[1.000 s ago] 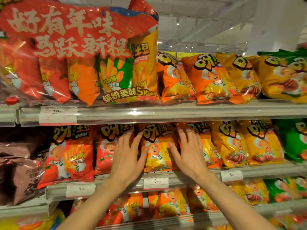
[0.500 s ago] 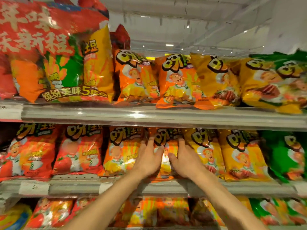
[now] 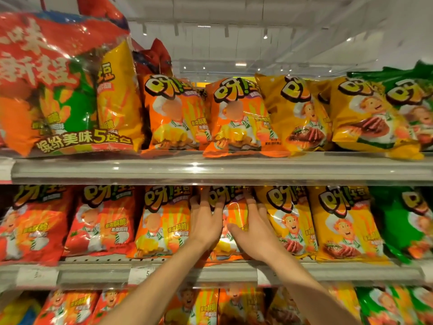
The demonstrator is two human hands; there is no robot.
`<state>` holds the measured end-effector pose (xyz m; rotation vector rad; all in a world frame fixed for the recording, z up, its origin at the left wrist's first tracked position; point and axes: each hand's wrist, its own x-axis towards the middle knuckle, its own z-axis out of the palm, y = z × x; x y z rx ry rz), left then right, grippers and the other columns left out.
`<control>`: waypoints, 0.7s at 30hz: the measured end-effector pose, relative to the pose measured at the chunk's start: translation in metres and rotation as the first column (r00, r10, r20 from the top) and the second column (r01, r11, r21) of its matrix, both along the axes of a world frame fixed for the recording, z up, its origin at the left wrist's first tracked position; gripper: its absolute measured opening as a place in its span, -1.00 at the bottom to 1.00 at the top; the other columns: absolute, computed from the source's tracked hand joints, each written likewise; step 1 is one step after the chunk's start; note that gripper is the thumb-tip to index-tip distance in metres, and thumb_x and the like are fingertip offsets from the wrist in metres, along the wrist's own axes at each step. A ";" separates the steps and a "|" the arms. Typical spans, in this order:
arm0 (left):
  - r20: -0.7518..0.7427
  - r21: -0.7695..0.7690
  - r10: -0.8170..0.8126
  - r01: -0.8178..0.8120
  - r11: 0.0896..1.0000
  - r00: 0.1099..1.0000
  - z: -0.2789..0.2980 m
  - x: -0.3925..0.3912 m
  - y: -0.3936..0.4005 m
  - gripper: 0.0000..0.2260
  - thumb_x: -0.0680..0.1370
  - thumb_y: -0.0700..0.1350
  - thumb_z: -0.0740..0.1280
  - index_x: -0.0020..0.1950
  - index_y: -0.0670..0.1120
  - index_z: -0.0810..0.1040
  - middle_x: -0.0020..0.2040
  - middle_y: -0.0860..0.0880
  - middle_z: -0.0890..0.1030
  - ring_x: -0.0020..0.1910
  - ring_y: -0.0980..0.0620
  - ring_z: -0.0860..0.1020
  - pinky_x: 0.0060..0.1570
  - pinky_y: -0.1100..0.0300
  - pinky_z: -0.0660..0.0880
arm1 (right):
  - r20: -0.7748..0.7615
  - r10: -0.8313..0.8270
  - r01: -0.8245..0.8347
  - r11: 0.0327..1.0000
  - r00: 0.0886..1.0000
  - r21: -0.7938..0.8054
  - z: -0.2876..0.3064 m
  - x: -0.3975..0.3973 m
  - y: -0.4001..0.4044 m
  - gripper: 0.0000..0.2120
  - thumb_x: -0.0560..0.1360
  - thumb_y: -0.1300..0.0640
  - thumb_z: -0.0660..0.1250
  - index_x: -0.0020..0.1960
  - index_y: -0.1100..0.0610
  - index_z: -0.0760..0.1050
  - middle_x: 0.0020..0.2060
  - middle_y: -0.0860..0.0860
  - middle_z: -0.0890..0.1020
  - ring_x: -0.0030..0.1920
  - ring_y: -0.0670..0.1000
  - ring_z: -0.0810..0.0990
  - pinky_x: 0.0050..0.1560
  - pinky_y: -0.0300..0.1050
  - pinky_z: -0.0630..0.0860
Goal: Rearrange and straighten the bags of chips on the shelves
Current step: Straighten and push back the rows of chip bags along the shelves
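Here, both hands' fingers (image 3: 251,202) straight, flanking an orange bag (image 3: 235,214) (yellow bag (image 3: 288,221) adjacent).

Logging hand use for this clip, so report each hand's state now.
Left hand: open, straight fingers pressing the left side of the orange chip bag.
Right hand: open, straight fingers pressing its right side.

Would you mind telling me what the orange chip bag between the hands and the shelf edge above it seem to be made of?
Orange chip bag: apparently thin glossy plastic film, judging by its bright glare and crinkled surface. Shelf edge: looks like pale grey metal behind a clear plastic strip, since it shows smooth reflections; that is uncertain. The left hand and right hand press the bag's sides.
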<state>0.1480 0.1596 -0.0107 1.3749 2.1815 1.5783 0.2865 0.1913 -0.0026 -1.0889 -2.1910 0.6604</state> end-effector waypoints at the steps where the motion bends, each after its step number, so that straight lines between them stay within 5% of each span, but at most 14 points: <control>1: 0.003 0.021 0.005 -0.005 1.000 1.000 0.002 0.000 -0.001 -0.48 0.66 0.09 0.17 0.59 0.09 0.08 0.47 -0.20 0.24 0.42 -0.22 0.31 0.28 0.05 0.34 | -0.018 0.003 -0.003 1.000 1.000 -0.006 0.002 0.001 0.001 -0.14 0.52 -0.10 0.37 0.59 -0.07 -0.12 0.53 0.08 0.08 0.53 0.15 0.16 0.46 0.03 0.28; 5: 0.032 0.047 0.018 -0.019 0.999 0.999 0.008 -0.002 -0.002 -0.50 0.67 0.05 0.17 0.59 0.06 0.11 0.54 -0.18 0.17 0.42 -0.24 0.33 0.27 0.08 0.35 | -0.033 0.008 -0.010 0.997 0.999 -0.077 0.011 -0.002 0.010 -0.08 0.42 -0.16 0.45 0.58 -0.04 -0.01 0.46 0.07 0.27 0.46 0.11 0.30 0.36 -0.02 0.37; 9: 0.043 0.022 -0.008 0.007 1.000 0.999 0.008 -0.005 -0.002 -0.57 0.69 0.01 0.14 0.54 -0.09 0.23 0.48 -0.17 0.33 0.41 -0.18 0.34 0.23 0.18 0.30 | -0.014 0.011 -0.013 0.988 1.000 -0.154 0.018 -0.005 0.016 -0.20 0.38 -0.14 0.50 0.47 0.04 0.19 0.26 0.04 0.47 0.14 0.04 0.53 0.04 -0.11 0.51; 15: 0.073 0.105 -0.053 0.045 0.993 0.996 0.004 -0.007 -0.001 -0.58 0.69 -0.04 0.14 0.54 -0.11 0.23 0.48 -0.15 0.34 0.46 -0.13 0.30 0.20 0.32 0.16 | 0.046 0.001 0.005 0.992 0.999 -0.128 0.016 -0.005 0.017 -0.06 0.16 -0.34 0.50 0.42 -0.02 0.27 0.31 0.05 0.40 0.32 0.06 0.42 0.28 -0.02 0.46; 21: 0.054 0.071 -0.113 0.109 0.991 0.992 0.007 -0.012 -0.002 -0.58 0.70 -0.02 0.11 0.56 -0.03 0.20 0.49 -0.13 0.36 0.46 -0.15 0.32 0.31 0.24 0.21 | 0.078 -0.046 0.055 0.991 0.996 -0.124 0.016 -0.008 0.014 -0.15 0.31 -0.17 0.53 0.45 0.05 0.24 0.33 0.09 0.34 0.39 0.09 0.32 0.32 -0.08 0.38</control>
